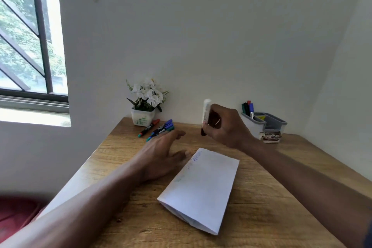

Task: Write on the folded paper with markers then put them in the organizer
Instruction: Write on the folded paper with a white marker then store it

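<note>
The right hand [225, 127], right of the frame's centre, is raised above the wooden bench [265, 211] with its fingers curled round a white-barrelled marker [206, 109]. The marker stands nearly upright, its dark end pointing down below the fingers and its pale end sticking up above them. The left hand [163, 152] lies low over the bench just left of centre, released, with fingers stretched flat toward the far left. Whether its fingertips touch anything cannot be told. Just beyond those fingertips three loose markers lie side by side on the bench: a red-capped one [149, 127], a blue one [164, 126] and a green one [168, 130]. The folded paper [201, 191] lies flat at lower centre, just right of the left hand and apart from the right hand. Faint writing runs along its left edge, blue near the top. The grey organizer [267, 124] stands at the right against the wall, well apart from the paper. Several standing markers [248, 108] are in its leftmost compartment. A small white pot of white flowers [144, 116] stands behind the loose markers, and a barred window [24, 36] fills the upper left of the frame.
</note>
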